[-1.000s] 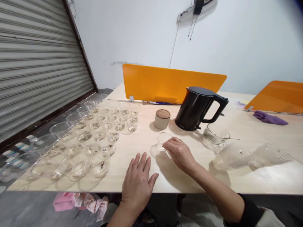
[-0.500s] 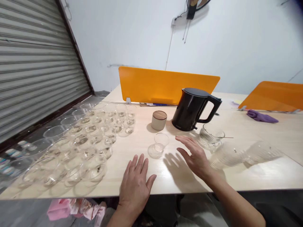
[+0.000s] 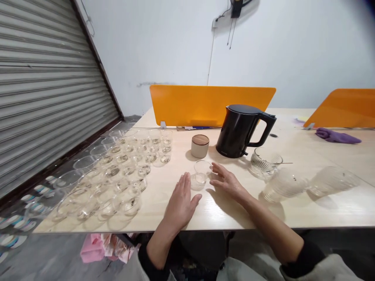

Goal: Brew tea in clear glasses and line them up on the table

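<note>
So the little clear glass cup (image 3: 200, 175) sat upright near the middle of the table (image 3: 231, 212), closer to the front edge than the back, right between our hands. Our right hand (image 3: 227, 182) was on its right side with the fingers (image 3: 219, 168) spread wide, the tips basically at the glass, though we couldn't tell if they touched. Our left hand (image 3: 181, 202) was open just left of the cup, fingers spread and holding nothing. Neither hand closed around it, so it looked more bracketed than gripped.

Behind the cup stood a wood-lidded canister (image 3: 200, 146) and a black electric kettle (image 3: 236, 132), handle to the right, probably parked at the back to stay out of the way. Further right were a ribbed glass pitcher (image 3: 265, 163) and stacked clear cups (image 3: 284, 185) lying on their side toward the right edge. Rows of glass cups (image 3: 129, 164) with dark bits inside took up the left end, reaching the front edge. An orange divider panel (image 3: 205, 105) stood along the back edge.
</note>
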Action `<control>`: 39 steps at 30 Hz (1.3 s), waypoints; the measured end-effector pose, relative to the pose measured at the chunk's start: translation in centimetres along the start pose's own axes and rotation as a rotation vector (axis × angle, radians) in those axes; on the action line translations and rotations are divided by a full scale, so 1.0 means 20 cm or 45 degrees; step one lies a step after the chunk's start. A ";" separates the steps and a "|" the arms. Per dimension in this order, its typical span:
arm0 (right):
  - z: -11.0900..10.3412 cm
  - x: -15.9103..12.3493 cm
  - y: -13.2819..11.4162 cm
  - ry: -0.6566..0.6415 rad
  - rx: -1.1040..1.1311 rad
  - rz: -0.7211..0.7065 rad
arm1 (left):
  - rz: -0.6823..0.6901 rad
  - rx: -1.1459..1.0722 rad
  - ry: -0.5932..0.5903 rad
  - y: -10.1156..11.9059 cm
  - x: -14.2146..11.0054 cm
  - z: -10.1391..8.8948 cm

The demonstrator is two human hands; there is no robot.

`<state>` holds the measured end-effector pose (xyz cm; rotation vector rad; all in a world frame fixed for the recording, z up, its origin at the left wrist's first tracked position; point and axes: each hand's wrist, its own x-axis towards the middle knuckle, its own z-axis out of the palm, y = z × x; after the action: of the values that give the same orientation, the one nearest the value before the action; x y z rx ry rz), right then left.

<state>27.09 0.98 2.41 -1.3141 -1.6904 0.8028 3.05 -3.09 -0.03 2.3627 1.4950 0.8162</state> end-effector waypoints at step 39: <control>0.04 0.88 -0.18 0.215 -0.848 0.038 | -0.176 -0.284 0.170 0.04 -0.06 0.04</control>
<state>22.98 17.13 9.09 -1.7888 -1.8740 0.1183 3.72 -4.34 -0.71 2.0567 1.5099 1.0631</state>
